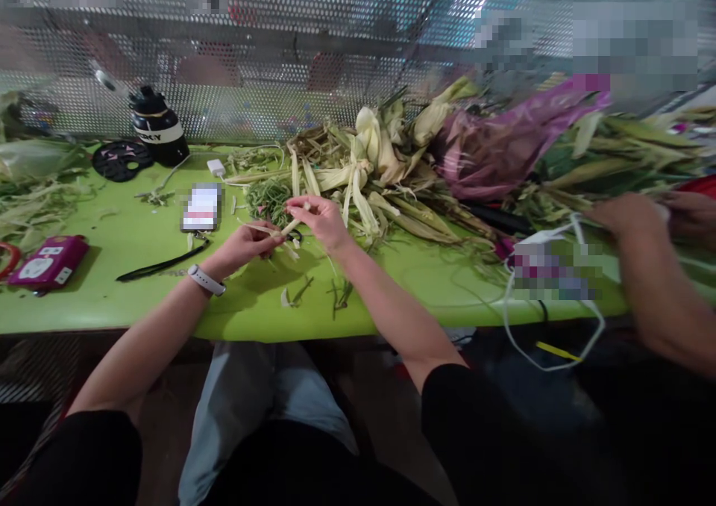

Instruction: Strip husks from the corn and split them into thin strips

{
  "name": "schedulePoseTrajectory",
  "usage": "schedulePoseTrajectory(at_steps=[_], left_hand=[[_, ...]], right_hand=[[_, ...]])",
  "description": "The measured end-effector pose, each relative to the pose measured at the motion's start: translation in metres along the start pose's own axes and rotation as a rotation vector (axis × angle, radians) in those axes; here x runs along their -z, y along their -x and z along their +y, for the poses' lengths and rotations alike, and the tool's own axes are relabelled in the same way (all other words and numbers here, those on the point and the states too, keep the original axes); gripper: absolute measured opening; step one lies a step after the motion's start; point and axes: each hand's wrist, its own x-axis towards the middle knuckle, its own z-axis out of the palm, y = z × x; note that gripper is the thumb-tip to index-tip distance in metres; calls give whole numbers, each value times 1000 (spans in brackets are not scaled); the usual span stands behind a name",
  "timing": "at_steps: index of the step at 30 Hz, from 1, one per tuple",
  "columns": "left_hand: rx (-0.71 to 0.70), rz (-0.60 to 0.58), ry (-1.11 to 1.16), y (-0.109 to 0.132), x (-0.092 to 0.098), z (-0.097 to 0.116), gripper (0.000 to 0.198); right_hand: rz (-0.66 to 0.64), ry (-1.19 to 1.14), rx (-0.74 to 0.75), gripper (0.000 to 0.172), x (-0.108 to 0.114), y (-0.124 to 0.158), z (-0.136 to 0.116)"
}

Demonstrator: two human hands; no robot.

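Note:
My left hand [258, 240] is closed, its fingers pinching the lower end of a pale strip of corn husk [292, 225]. The same strip's upper part sits between the thumb and fingers of my right hand [321, 221], also closed. Thin fibres trail from the strip near my fingers. Just behind both hands lies a small heap of green, thin stringy pieces [269, 198]. A large pile of dry corn husks [358, 170] spreads behind and right of my right hand. A dark loop beneath the strip is partly hidden.
A phone [200, 206], a black strap [162, 261], a purple box [50, 262] and a black bottle [159, 129] stand or lie leftward. A purple plastic bag [492, 148] rests among the husks. At right, another person's hands [632, 219] work near a white cable [506, 304].

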Motion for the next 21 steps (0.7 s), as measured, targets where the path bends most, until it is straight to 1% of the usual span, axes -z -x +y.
schedulePoseTrajectory(at_steps=[2,5,7,8,10,12,14,16,18,21], left_hand=[[46,-70,-53,0,1,1,34],[119,-169,-122,0,-1,3,35],[109,-173,-132,1,-2,5,33],[87,-154,-128,1,-3,5,32],[35,-118,-109,1,-4,6,29],[5,-115,-77,0,-5,7,28],[-3,-124,-41,0,-6,7,30],[-2,-121,-33,-1,-6,6,38],[13,-140,-65,-1,-5,5,45],[50,-210,-103,0,-3,6,47]], right_hand=[[-54,116,84,32,5,1,-7],[-232,312,197,28,4,5,-14],[-304,353,204,26,0,5,-12],[-323,328,189,26,-2,5,-10],[-343,202,139,24,-6,2,-3],[-337,35,84,21,-8,0,4],[-309,-84,33,19,-8,-3,10],[-296,-148,-19,20,-9,-3,12],[-321,-181,-63,21,-10,-2,12],[-299,-189,-39,20,-12,0,10]])
